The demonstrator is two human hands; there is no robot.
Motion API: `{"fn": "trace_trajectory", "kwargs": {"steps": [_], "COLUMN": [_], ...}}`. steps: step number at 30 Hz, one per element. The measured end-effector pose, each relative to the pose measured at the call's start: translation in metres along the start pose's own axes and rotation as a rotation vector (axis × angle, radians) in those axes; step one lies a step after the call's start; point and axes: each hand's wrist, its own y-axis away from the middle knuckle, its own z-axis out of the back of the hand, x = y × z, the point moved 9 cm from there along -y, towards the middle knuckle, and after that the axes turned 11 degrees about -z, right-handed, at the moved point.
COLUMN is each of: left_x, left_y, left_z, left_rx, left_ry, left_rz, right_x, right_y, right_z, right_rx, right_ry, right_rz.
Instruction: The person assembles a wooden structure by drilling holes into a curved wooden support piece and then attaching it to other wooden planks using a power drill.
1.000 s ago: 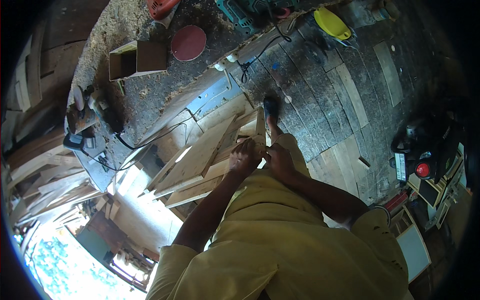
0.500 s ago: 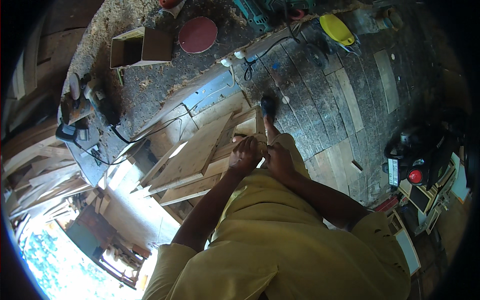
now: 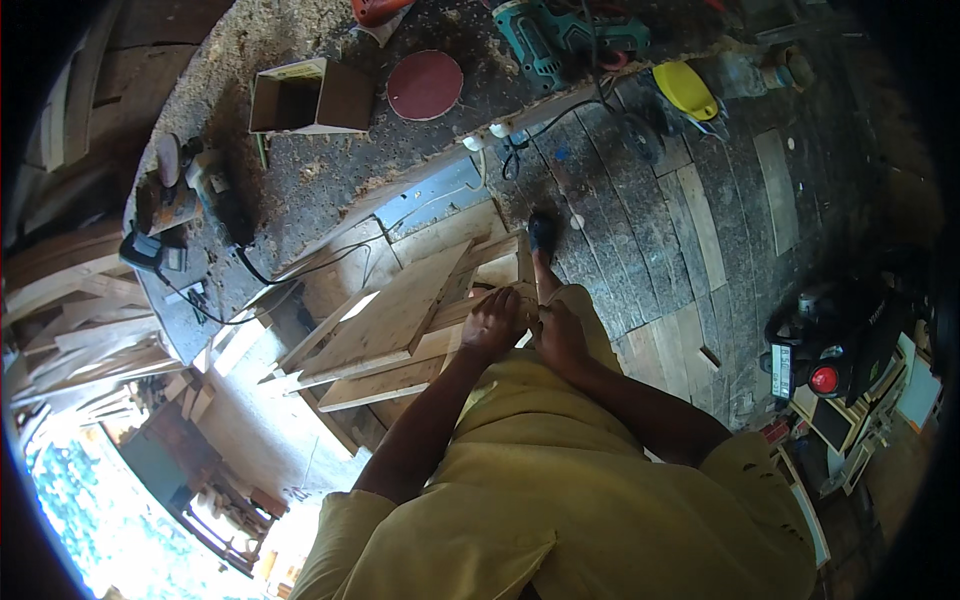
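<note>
A pale wooden assembly of flat boards and rails (image 3: 392, 318) leans in front of my body, its near end close to my waist. My left hand (image 3: 494, 326) is closed over the end of a wooden rail, knuckles up. Right beside it my right hand (image 3: 560, 335) is closed at the same end of the wood. Its fingers are curled, and whatever lies in them is too small and shaded to make out. Both hands meet just above the yellow-brown clothing at my lap.
A dusty workbench (image 3: 330, 170) spans the far left, holding an angle grinder (image 3: 215, 195), a cardboard box (image 3: 340, 97), a red sanding disc (image 3: 425, 85) and a green power tool (image 3: 535, 45). Cables hang off its edge. A motorcycle (image 3: 840, 350) stands at right; scrap wood (image 3: 85, 335) piles left.
The whole view has shifted slightly, so the bench and its tools appear lower and further right. Both hands stay at the rail end, with only a slight change in finger position.
</note>
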Motion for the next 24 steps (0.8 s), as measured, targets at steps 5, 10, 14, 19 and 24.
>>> {"fn": "trace_trajectory", "kwargs": {"steps": [5, 10, 14, 19, 24], "left_x": [0.012, 0.009, 0.011, 0.004, 0.009], "left_y": [0.000, 0.000, 0.000, -0.009, -0.003], "left_z": [-0.006, -0.002, 0.000, 0.008, 0.004], "left_rx": [0.094, 0.017, -0.033, -0.004, -0.029], "left_ry": [0.069, 0.040, 0.033, 0.055, 0.029], "left_rz": [0.085, 0.053, 0.046, 0.072, 0.040], "right_x": [-0.012, -0.016, -0.016, -0.014, -0.012], "right_y": [0.001, 0.000, 0.002, -0.014, -0.015], "right_z": [-0.006, -0.002, -0.002, -0.001, 0.001], "right_rx": [0.038, 0.012, 0.027, 0.130, 0.104], "right_ry": [-0.171, -0.384, -0.321, -0.294, -0.243], "right_rz": [0.034, -0.035, -0.011, 0.037, 0.027]}}
